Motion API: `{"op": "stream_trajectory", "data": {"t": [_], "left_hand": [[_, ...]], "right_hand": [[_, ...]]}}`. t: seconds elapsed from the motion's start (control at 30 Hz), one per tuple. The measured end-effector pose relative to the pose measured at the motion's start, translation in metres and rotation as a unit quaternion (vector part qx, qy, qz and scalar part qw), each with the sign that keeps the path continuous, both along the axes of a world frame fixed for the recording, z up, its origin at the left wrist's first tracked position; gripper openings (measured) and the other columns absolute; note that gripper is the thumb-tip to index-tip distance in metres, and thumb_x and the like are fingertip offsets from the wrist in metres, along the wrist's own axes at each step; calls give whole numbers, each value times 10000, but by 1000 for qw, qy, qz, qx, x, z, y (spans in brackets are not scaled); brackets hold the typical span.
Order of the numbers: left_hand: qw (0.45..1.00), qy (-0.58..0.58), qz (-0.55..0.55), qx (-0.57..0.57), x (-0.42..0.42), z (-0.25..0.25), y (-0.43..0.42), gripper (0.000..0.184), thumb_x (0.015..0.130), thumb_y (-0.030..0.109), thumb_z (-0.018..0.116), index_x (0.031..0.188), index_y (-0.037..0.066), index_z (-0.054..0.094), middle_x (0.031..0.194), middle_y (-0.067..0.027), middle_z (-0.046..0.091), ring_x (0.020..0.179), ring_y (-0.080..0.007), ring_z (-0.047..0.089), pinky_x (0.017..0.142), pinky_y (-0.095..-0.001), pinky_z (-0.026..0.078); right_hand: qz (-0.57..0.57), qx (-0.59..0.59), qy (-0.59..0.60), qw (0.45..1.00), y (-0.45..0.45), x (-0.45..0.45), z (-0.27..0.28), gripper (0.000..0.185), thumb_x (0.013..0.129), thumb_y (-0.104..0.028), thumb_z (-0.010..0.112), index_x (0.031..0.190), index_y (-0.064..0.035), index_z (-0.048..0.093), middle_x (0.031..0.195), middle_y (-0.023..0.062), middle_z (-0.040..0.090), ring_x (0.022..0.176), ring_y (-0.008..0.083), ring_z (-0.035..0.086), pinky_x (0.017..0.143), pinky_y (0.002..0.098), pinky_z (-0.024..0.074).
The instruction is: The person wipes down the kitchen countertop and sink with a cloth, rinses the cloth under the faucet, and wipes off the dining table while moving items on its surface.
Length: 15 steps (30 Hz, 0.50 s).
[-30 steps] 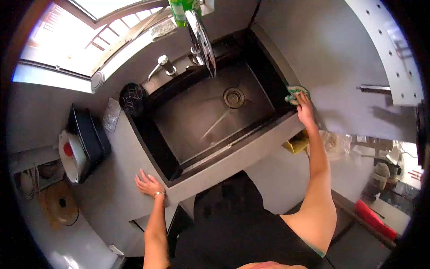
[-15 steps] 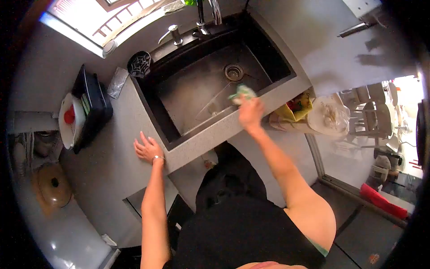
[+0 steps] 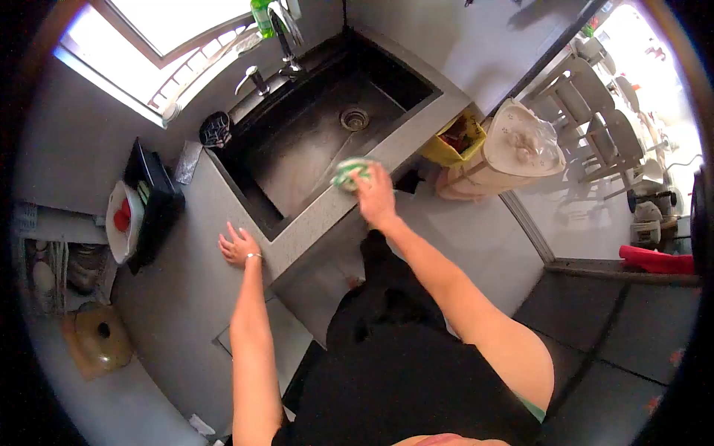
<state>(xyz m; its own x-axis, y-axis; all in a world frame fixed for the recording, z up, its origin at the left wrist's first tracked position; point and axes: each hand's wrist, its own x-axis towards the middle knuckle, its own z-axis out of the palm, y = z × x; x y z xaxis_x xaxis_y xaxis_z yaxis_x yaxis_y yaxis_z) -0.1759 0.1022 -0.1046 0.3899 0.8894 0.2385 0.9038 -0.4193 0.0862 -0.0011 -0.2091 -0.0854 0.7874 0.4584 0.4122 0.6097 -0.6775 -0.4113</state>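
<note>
My right hand is closed around a green and white cloth, held at the front rim of the dark sink. Part of the cloth hangs over the inner edge of that rim. My left hand lies flat on the grey countertop by the sink's front left corner, fingers spread, holding nothing. Inside the basin the round drain shows, and the bottom looks wet.
Behind the sink stand a faucet and a soap dispenser. A black dish rack and white basin are at the left. A yellow-lined bin and a cream bin stand at the right, a glass lid lower left.
My right hand has slid the cloth leftward along the sink's front rim. My left hand stays flat on the counter. The camera view has shifted and turned.
</note>
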Motion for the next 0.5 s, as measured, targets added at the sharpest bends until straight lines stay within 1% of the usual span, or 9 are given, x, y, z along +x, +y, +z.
{"op": "stream_trajectory", "data": {"t": [0.03, 0.07, 0.1, 0.17, 0.27, 0.37, 0.47, 0.5], "left_hand": [[1000, -3, -9, -1, -2, 1, 0, 427, 874, 365, 478, 1295, 333, 416, 1355, -96, 361, 1264, -267, 314, 1001, -440, 297], [1000, -4, -17, 5, -5, -2, 1, 427, 878, 365, 472, 1299, 327, 412, 1360, -98, 355, 1266, -271, 311, 1004, -439, 296], [1000, -5, -25, 12, -7, -6, 1, 427, 883, 364, 465, 1303, 320, 407, 1364, -101, 350, 1268, -275, 308, 1007, -439, 295], [999, -7, -40, 24, -10, -11, 4, 427, 891, 363, 453, 1311, 308, 398, 1373, -106, 339, 1272, -283, 302, 1013, -438, 294], [999, 15, -31, 19, -7, -4, 0, 438, 887, 354, 458, 1317, 294, 392, 1378, -100, 330, 1271, -278, 304, 1013, -440, 297], [999, 18, -25, 11, -5, -1, -2, 453, 882, 335, 468, 1324, 278, 386, 1379, -93, 327, 1275, -278, 295, 1021, -443, 276], [999, 28, -30, 17, -5, -4, -3, 465, 883, 317, 465, 1336, 264, 374, 1386, -94, 315, 1284, -283, 275, 1033, -445, 246], [999, 25, -35, 19, -7, -8, -1, 464, 885, 313, 462, 1338, 263, 372, 1386, -95, 313, 1283, -284, 275, 1033, -445, 245]], "right_hand": [[-48, -30, -22, 998, -10, 16, 7, 502, 736, -144, 585, 1227, -121, 483, 1286, 264, 357, 1187, 449, 333, 995, 495, 285], [-96, -55, -38, 993, -17, 35, 2, 529, 764, -200, 580, 1265, -104, 440, 1303, 273, 333, 1199, 453, 309, 1000, 495, 282], [-125, -65, 5, 990, -23, 52, -3, 498, 835, -250, 511, 1297, -87, 420, 1332, 286, 289, 1251, 450, 244, 1036, 497, 210], [-144, -111, 58, 982, -36, 86, -6, 528, 863, -276, 486, 1341, -98, 351, 1357, 271, 260, 1281, 425, 200, 1052, 488, 172], [-202, -142, 39, 968, -58, 134, -8, 520, 851, -309, 491, 1313, -93, 389, 1328, 260, 320, 1250, 417, 269, 1035, 480, 223], [-224, -194, 161, 941, -86, 180, 14, 523, 900, -302, 428, 1366, -105, 297, 1415, 243, 190, 1322, 376, 158, 1075, 462, 134], [-243, -242, 168, 924, -111, 228, 18, 522, 897, -304, 431, 1363, -103, 306, 1407, 241, 218, 1314, 376, 187, 1070, 460, 161], [-252, -252, 146, 923, -121, 248, 9, 514, 893, -294, 443, 1354, -99, 322, 1398, 240, 238, 1304, 377, 208, 1064, 462, 177]]}}
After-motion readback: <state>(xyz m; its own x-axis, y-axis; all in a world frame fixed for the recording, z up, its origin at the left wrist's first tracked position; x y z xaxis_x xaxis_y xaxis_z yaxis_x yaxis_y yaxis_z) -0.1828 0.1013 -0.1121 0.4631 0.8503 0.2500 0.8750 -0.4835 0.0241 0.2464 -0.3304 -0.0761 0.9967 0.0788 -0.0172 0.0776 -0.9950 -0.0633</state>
